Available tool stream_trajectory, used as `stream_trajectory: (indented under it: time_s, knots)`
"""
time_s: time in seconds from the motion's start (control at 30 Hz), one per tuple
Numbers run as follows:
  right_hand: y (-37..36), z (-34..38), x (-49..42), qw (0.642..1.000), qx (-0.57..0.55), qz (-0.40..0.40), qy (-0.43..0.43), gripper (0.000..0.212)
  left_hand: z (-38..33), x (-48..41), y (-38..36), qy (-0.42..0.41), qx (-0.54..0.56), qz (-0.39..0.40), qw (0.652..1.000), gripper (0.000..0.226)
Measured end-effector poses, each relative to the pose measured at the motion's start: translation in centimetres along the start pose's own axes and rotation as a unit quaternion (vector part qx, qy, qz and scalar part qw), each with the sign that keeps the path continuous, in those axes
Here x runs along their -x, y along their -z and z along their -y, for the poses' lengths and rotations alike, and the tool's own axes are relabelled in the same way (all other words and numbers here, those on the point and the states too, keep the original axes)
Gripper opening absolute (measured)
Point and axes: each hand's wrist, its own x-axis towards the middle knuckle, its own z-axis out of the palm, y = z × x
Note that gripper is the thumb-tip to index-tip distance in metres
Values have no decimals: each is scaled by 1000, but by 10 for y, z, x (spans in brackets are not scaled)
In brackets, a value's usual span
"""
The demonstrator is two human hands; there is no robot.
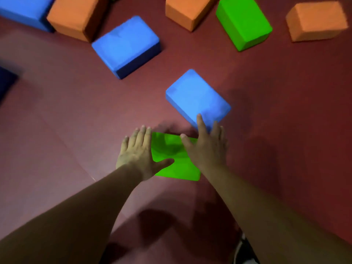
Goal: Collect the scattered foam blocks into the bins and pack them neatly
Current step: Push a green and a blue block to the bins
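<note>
A green foam block (171, 155) lies flat on the dark red floor mat between my hands. My left hand (139, 153) is over its left edge, fingers straight, thumb lying across the block's top. My right hand (206, 145) is over its right edge, fingers spread; the index finger reaches onto a blue foam block (196, 96) lying just beyond. Whether either palm touches the green block is unclear. No bin is in view.
More foam blocks are scattered further away: a blue one (125, 46), orange ones (76, 14) (188, 10) (316, 20), a green one (243, 21) and a large blue one (22, 10) at top left. A dark object (5, 80) sits at the left edge.
</note>
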Motion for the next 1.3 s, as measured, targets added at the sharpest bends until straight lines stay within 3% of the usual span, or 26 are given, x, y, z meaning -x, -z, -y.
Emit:
stream_trajectory:
  time_s: [0.17, 0.3, 0.43, 0.57, 0.7, 0.77, 0.87, 1.07, 1.3]
  knots:
    - [-37, -44, -43, 998, 18, 11, 63, 88, -27, -27, -65, -42, -51, -10, 998, 158]
    - [-57, -66, -91, 994, 51, -29, 91, 93, -40, -63, -91, -182, -100, -5, 978, 162]
    - [-70, -74, -139, 983, 85, -98, 129, 102, -39, -75, -98, -227, -108, -38, 967, 159]
    - [-70, -79, -149, 979, 104, -97, 146, 108, -36, -79, -98, -153, -87, -81, 981, 155]
    - [-61, -80, -142, 989, 98, -94, 55, 112, -37, -86, -91, -48, -57, -78, 994, 156]
    - [-57, -84, -137, 993, 102, -62, 8, 114, -38, -94, -83, 46, -24, -75, 996, 156]
    - [-57, -96, -121, 994, 98, -54, 3, 116, -44, -108, -68, 146, 20, -76, 986, 148]
    - [-63, -107, -122, 994, 90, -49, 30, 122, -36, -106, -76, 38, -85, -73, 993, 136]
    - [-58, -106, -137, 990, 110, -50, 67, 116, -32, -109, -83, 52, -31, -120, 991, 127]
